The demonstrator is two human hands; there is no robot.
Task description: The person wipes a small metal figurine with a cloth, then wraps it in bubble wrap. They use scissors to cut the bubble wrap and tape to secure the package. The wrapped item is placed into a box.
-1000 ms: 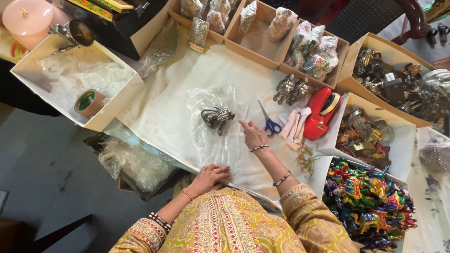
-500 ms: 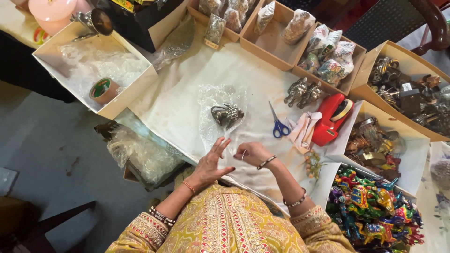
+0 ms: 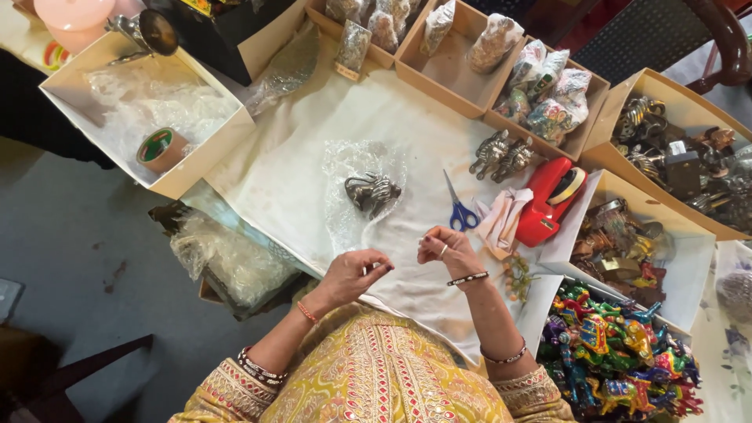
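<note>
A small dark metal figurine (image 3: 373, 193) lies on a sheet of clear bubble wrap (image 3: 352, 188) spread over the white cloth (image 3: 313, 141). My left hand (image 3: 352, 274) hovers near the cloth's front edge, fingers curled. My right hand (image 3: 446, 249) is close beside it, fingertips pinched together; what they pinch is too small to tell. Both hands sit just in front of the wrap and do not touch the figurine. Blue-handled scissors (image 3: 459, 210) lie right behind my right hand.
A red tape dispenser (image 3: 548, 200) and two metal figurines (image 3: 501, 155) lie to the right. Open cardboard boxes ring the cloth: one with a tape roll (image 3: 161, 149) at left, wrapped items (image 3: 540, 102) at back, metal pieces (image 3: 674, 157) and colourful toy figures (image 3: 611, 352) at right.
Both hands have drawn back from the bubble wrap toward my body and come together. The right hand's fingertips are now pinched. The figurine and wrap stay where they were.
</note>
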